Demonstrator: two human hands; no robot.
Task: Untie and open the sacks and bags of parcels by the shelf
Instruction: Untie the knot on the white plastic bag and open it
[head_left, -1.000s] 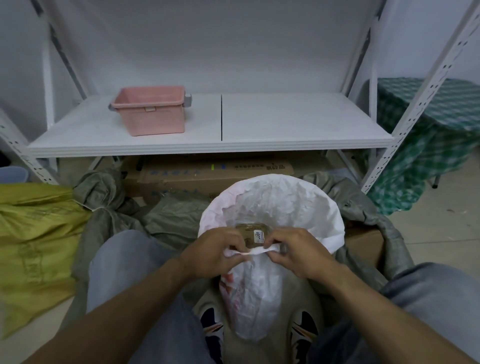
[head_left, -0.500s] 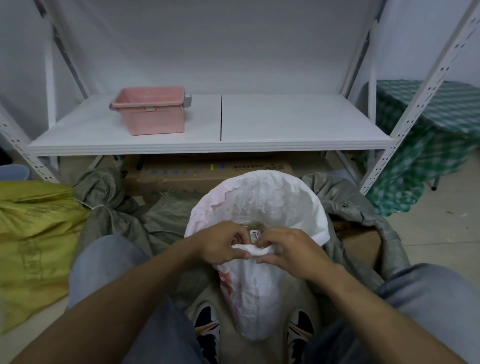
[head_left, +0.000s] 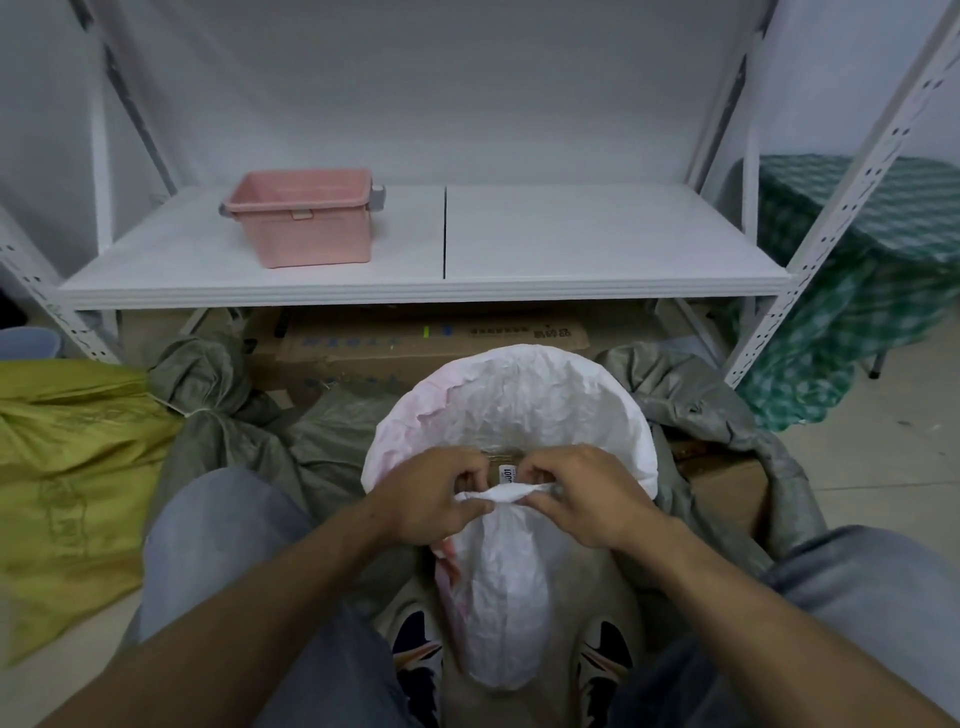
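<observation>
Pinching white sack (head_left: 519, 405) near rim, left hand (head_left: 431, 501) and right hand (head_left: 589, 501) curled; sack upright, mouth upward.

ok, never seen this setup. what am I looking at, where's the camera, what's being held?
No robot here: a person works with bare hands. The camera sits on their head, looking forward and down, so the arms enter from below. The left hand and right hand both pinch the rolled near rim of an open white sack between their knees; a labelled parcel shows inside. Nearby lie a tied grey-green sack, a yellow sack and a cardboard box. A pink tub sits on the white shelf.
</observation>
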